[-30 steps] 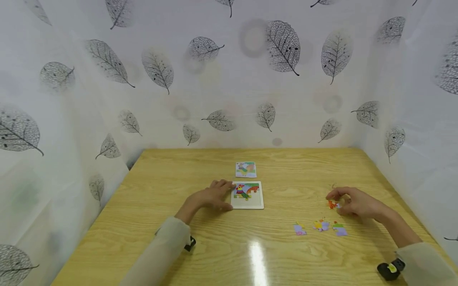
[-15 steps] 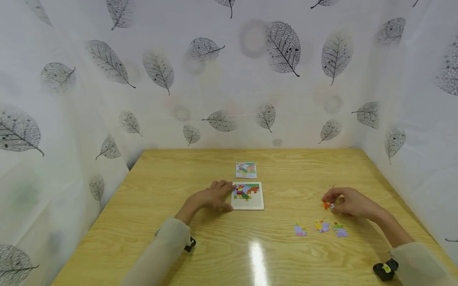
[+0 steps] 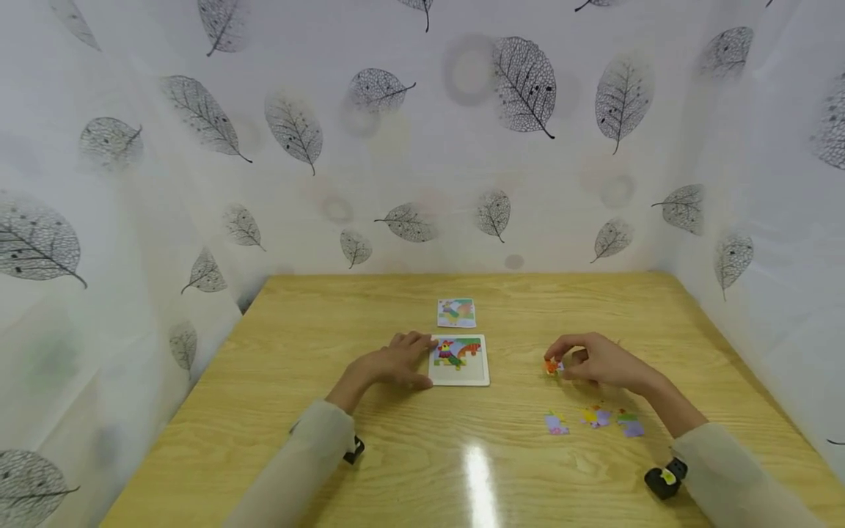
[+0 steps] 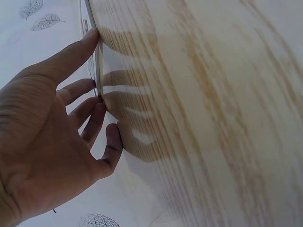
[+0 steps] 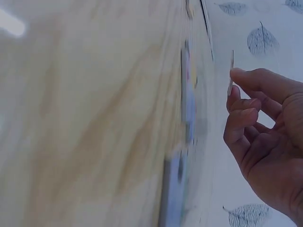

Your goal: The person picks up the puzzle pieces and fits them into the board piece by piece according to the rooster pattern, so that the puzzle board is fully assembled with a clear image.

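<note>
My right hand [image 3: 604, 361] pinches an orange puzzle piece [image 3: 551, 366] between thumb and fingers, raised over the table right of the puzzle tray [image 3: 470, 377]. Seen edge-on in the right wrist view, the piece [image 5: 231, 75] is a thin strip clear of the tabletop. The white-rimmed tray lies flat, its upper part filled with a colourful rooster picture and its lower part bare. Along the tray's left edge rests my left hand [image 3: 392, 361], fingertips at the far corner and thumb at the near one. In the left wrist view the left hand's fingers [image 4: 87, 109] are loosely bent.
Loose puzzle pieces lie on the wooden table front right: a lilac one [image 3: 556, 423], a yellow-and-lilac cluster [image 3: 597, 416] and a green-and-lilac one [image 3: 631, 424]. Behind the tray is a rooster picture card [image 3: 456, 313]. Leaf-patterned curtains [image 3: 422, 147] enclose the back and sides.
My right hand has moved left with the orange puzzle piece, away from beside the loose pieces and closer to the tray. The left hand has stayed at the tray's edge.
</note>
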The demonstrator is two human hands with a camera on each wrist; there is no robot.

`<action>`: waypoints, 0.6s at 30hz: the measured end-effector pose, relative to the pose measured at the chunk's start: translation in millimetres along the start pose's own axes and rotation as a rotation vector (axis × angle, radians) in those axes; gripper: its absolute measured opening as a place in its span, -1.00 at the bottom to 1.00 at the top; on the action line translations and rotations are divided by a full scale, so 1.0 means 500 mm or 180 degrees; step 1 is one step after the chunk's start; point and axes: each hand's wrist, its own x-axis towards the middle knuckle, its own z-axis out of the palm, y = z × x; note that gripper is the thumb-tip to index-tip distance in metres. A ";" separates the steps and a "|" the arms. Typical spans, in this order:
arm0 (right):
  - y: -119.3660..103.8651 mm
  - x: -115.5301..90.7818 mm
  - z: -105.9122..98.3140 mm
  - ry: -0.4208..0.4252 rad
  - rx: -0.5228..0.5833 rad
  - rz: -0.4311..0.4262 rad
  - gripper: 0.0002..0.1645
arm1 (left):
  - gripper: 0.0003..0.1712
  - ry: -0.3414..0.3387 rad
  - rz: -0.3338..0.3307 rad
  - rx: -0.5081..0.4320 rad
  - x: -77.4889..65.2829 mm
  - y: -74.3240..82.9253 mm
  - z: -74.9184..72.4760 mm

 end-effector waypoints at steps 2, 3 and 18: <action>-0.008 0.017 0.010 -0.0032 0.0002 -0.0053 -0.66 | -0.07 -0.0002 0.0004 -0.0010 0.001 0.001 0.000; -0.011 0.026 0.015 -0.0046 0.0008 -0.0071 -0.67 | -0.07 -0.0005 0.0010 -0.0014 0.001 0.002 0.001; -0.079 0.138 0.079 -0.0044 -0.0104 -0.0006 -0.74 | -0.04 -0.0024 0.0076 -0.0072 0.004 -0.002 -0.004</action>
